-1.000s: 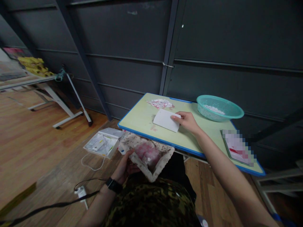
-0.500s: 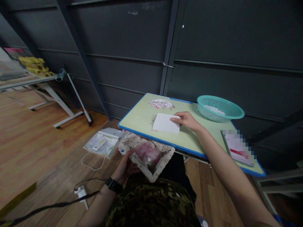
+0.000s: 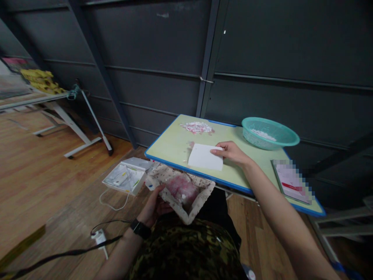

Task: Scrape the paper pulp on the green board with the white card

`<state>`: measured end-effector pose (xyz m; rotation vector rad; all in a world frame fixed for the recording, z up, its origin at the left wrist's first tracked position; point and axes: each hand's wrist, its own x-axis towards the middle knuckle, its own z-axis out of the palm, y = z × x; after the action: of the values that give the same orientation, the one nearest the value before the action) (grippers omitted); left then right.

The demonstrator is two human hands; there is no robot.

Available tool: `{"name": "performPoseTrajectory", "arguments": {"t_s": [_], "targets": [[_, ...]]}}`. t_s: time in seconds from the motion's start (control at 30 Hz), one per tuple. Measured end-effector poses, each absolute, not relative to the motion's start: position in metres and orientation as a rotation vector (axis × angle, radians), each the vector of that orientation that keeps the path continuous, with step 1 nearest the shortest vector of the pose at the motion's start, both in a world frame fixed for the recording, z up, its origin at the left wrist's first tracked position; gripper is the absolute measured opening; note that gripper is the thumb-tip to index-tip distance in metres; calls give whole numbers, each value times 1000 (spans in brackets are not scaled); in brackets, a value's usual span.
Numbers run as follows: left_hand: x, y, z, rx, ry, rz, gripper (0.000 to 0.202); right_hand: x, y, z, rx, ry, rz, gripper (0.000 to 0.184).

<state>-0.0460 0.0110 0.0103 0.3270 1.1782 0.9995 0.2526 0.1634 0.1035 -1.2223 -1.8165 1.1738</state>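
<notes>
My right hand (image 3: 230, 152) pinches the right side of a white card (image 3: 205, 157), which it holds at the near part of the pale yellow table (image 3: 163, 147). Just below the table's blue front edge, my left hand (image 3: 155, 204) grips the left side of a speckled, open tray-like box (image 3: 201, 204). Pinkish-white powder (image 3: 180, 188) with a few small white bits lies inside that box. Farther back on the tabletop sits a heap of small white and pink pieces (image 3: 198, 127). Pinkish powder marks show just left of the card.
A green plastic basket (image 3: 287, 134) holding white pieces stands at the table's back right. A flat board with a red item (image 3: 291, 187) lies near the right end. On the floor at left are a white box (image 3: 132, 188) and a power strip with cables (image 3: 100, 237).
My right hand has drawn the card slightly toward me, closer to the table's front edge. My left hand and the speckled box have stayed about where they were.
</notes>
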Motion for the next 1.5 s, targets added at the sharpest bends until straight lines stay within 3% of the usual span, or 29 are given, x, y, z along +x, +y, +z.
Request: {"name": "performPoseTrajectory", "arguments": {"t_s": [0.77,1.1,1.5], "targets": [[-49,11,6,329,1162,972,28,241,163,98,-1162,-1762,1238,46],[-47,11,8,316,1159,967,29,248,179,93,-1270,-1565,750,55],[-49,11,6,335,1162,959,31,244,171,97,-1277,-1621,867,55]]}}
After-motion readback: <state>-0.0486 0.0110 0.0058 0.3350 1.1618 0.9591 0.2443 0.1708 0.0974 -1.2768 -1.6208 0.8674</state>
